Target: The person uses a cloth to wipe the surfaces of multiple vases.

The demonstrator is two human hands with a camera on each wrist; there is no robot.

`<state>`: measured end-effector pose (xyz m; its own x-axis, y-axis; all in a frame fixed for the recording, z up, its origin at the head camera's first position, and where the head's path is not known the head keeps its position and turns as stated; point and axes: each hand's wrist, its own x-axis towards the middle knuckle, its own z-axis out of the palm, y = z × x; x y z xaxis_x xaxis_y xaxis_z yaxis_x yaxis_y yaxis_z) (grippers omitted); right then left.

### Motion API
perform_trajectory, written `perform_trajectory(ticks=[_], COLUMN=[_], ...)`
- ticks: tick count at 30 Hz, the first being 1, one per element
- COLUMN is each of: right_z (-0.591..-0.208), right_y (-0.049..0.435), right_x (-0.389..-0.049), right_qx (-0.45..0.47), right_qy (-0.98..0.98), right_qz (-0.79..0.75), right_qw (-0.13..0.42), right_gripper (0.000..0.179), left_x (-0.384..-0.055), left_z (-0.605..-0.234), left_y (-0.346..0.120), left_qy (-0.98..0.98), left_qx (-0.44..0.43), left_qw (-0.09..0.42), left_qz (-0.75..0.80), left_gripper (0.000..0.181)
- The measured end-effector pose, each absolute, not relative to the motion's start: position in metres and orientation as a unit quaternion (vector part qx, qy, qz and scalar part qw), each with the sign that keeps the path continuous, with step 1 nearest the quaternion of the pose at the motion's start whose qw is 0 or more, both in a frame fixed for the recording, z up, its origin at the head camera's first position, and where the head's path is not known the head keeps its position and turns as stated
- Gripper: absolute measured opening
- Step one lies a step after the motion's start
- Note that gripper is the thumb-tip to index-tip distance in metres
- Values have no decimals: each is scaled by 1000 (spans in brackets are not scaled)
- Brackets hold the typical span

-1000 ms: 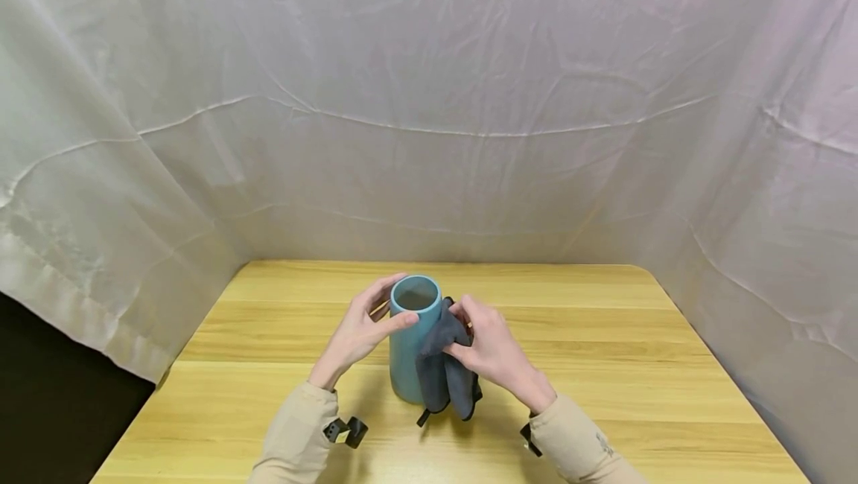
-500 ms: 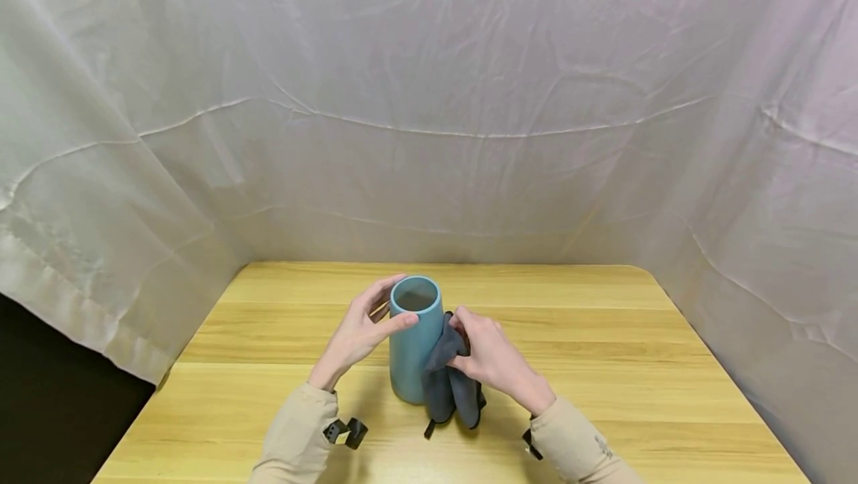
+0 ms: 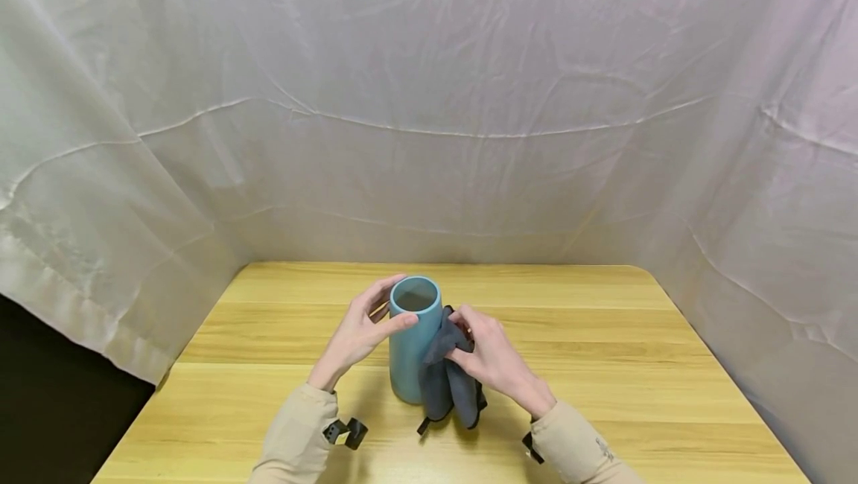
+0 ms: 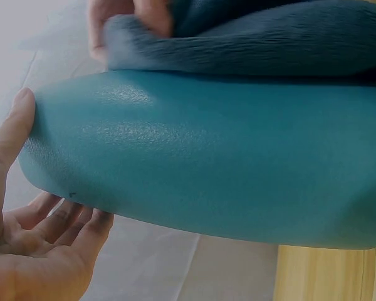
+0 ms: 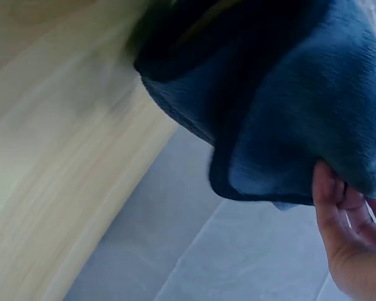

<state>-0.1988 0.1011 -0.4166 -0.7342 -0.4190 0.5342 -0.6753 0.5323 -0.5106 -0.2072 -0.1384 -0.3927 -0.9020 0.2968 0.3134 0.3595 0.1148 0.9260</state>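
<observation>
Grey-white fabric backdrop (image 3: pixel 429 171), creased, hung behind and to both sides of the worktop.

Worktop (image 3: pixel 603 365), pale wood-grain planks. Carries the vase upright; a level, steady base for the work, which is judged to be wiping.

Tall blue cylindrical vase (image 3: pixel 404 357), smooth with a soft sheen; ceramic or otherwise, cannot be told. Stands near the middle of the worktop, mouth upward. Its height suggests a tipping risk if pushed sideways high up; strokes are best kept light and vertical, with the vase turned a little between passes so that each face is reached.

Dark blue-grey plush cloth (image 3: pixel 439 387), black-edged, hanging in folds against the vase's right side. A flatter fold, spread under the fingers, should give wider contact than a bunched one.

Left hand (image 3: pixel 358 335): holding the vase near its rim, thumb in front, fingers round the far side. A firm yet gentle grip here should counter the cloth's push; fingers ought to shift when their patch is due.

Right hand (image 3: pixel 492 350): pinching the cloth's upper part. Pressure is best kept even down to the base.

Small black tab (image 3: pixel 424 426), at the cloth's lower end; better kept off the glossy surface.
</observation>
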Motion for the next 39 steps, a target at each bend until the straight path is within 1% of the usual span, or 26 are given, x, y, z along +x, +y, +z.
perform_trajectory(ticks=[6, 9, 11, 23, 26, 30, 33, 39], right_z=[-409, -406, -404, -400, -403, -408, -413, -418], right_y=[95, 93, 92, 95, 97, 98, 99, 98], right_x=[-200, -200, -200, -198, -197, -196, -196, -196], right_qx=[339, 338, 337, 335, 327, 303, 295, 287], right_qy=[-814, -805, -804, -816, -836, -880, -902, -907], right_qz=[393, 402, 405, 398, 378, 323, 284, 284], right_qw=[260, 277, 276, 252, 226, 170, 137, 121], right_gripper=[35, 34, 34, 35, 36, 38, 39, 40], left_x=[-207, -207, -207, -207, -207, -207, -206, -206], left_z=[-393, -393, -393, -392, -392, -392, -392, -393], left_y=[-138, -138, -138, -138, -138, -138, -138, -138], left_qy=[-744, -744, -744, -744, -744, -745, -746, -747], left_qx=[-222, -224, -224, -223, -222, -220, -219, -219], left_qw=[28, 28, 27, 27, 27, 25, 24, 26], left_qz=[-629, -629, -628, -629, -629, -629, -629, -627], left_gripper=[62, 61, 61, 63, 63, 63, 64, 64])
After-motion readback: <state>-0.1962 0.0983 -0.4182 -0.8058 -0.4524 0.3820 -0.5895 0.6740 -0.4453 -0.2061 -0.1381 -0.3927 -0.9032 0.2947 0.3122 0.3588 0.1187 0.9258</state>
